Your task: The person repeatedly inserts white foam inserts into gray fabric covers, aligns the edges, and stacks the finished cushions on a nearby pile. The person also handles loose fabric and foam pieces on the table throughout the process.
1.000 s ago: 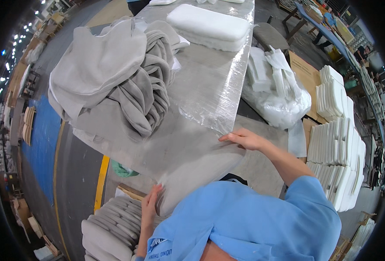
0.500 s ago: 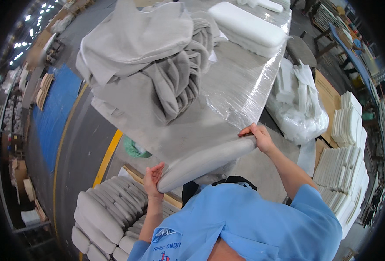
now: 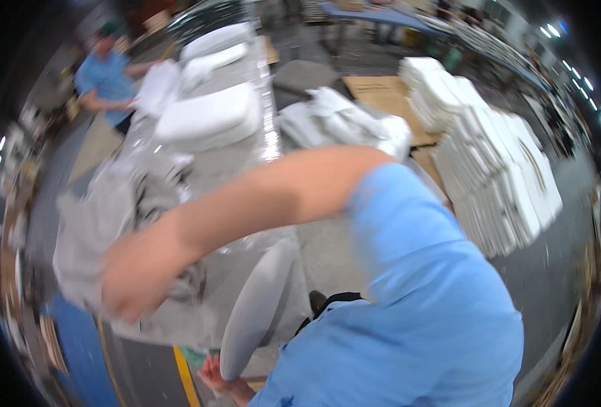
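A long grey padded cushion (image 3: 253,312) leans at the near edge of the table, its lower end held by my left hand (image 3: 214,373), with the fingers curled beside that end. My right arm reaches across to the left, over the table. At its end my right hand (image 3: 134,278) is over the heap of grey fabric covers (image 3: 83,237). Motion smears its fingers, so whether it grips a cover cannot be told.
White foam pads (image 3: 209,115) lie on the plastic-wrapped table (image 3: 209,315). A co-worker (image 3: 104,74) in blue handles white material at the far left. Tall stacks of white pads (image 3: 490,169) stand right, beside cardboard (image 3: 385,102) and a bag of white pieces (image 3: 348,122).
My right hand has let go of the cushion's far end and swung left to the covers. The cushion has tilted more upright, with my left hand still at its lower end. The view has turned.
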Available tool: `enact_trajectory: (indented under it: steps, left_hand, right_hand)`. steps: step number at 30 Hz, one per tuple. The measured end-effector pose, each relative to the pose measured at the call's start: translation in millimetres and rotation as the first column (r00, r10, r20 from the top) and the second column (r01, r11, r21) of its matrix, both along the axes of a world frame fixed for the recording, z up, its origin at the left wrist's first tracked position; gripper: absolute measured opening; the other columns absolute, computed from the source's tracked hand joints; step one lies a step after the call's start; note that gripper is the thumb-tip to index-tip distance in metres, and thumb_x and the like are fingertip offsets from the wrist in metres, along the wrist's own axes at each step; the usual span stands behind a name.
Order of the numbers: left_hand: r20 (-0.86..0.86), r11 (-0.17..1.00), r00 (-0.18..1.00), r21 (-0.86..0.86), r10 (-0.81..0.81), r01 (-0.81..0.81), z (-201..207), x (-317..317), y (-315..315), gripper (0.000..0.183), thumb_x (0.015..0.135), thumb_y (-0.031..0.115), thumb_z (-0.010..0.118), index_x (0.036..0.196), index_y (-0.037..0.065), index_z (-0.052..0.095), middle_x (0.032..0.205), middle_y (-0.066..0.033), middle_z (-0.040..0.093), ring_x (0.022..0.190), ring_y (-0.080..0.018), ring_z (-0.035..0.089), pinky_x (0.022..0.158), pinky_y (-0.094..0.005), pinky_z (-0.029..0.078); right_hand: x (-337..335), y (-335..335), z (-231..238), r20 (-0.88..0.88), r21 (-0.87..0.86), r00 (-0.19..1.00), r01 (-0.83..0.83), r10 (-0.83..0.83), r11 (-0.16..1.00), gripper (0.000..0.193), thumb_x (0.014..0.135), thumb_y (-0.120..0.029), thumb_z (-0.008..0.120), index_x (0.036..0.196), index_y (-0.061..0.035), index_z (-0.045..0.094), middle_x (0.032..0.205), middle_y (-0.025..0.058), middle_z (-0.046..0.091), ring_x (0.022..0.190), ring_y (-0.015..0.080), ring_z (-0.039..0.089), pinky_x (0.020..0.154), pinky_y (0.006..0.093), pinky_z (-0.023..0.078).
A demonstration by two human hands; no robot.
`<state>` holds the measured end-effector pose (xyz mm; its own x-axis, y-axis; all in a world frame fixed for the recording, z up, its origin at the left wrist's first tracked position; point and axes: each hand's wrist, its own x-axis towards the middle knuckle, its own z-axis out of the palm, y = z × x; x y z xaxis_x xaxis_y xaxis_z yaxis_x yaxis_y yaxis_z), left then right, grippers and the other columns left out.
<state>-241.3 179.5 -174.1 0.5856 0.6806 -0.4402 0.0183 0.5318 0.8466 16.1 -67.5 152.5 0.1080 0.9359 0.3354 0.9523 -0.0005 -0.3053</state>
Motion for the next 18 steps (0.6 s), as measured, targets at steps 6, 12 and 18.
enact_trajectory:
  steps: [6, 12, 18]
  left_hand:
    - [0.009, 0.982, 0.986, 0.089, -0.169, 0.167, 6, 3, 0, 0.055, 0.108, 0.054, 0.047, 0.115, 0.002, 0.063, 0.121, -0.0142, 0.068, 0.111, -0.0296, 0.067, 0.100, -0.0515, 0.056]
    - [0.062, 0.981, 0.980, 0.040, -0.191, 0.189, 8, 11, -11, 0.053, 0.108, 0.053, 0.048, 0.115, 0.002, 0.064, 0.120, -0.0153, 0.070, 0.109, -0.0297, 0.069, 0.098, -0.0497, 0.057]
    - [0.114, 0.983, 0.977, 0.033, -0.181, 0.179, 10, 6, -8, 0.052, 0.108, 0.051, 0.048, 0.114, 0.002, 0.065, 0.119, -0.0165, 0.071, 0.107, -0.0299, 0.070, 0.096, -0.0479, 0.058]
  right_hand:
    - [-6, 121, 102, 0.597, 0.274, 0.801, -0.147, -0.048, 0.950, 0.034, 0.097, -0.037, 0.060, 0.096, -0.0080, 0.076, 0.092, 0.0164, 0.077, 0.087, 0.0362, 0.073, 0.078, 0.0466, 0.059]
    - [6, 127, 123, 0.579, 0.266, 0.801, -0.006, -0.154, 0.964, 0.034, 0.099, -0.036, 0.058, 0.096, -0.0076, 0.076, 0.091, 0.0168, 0.076, 0.086, 0.0361, 0.073, 0.078, 0.0465, 0.059]
    - [7, 142, 148, 0.575, 0.278, 0.782, 0.093, -0.243, 0.956, 0.035, 0.101, -0.036, 0.056, 0.096, -0.0073, 0.076, 0.091, 0.0171, 0.075, 0.085, 0.0360, 0.073, 0.079, 0.0464, 0.059]
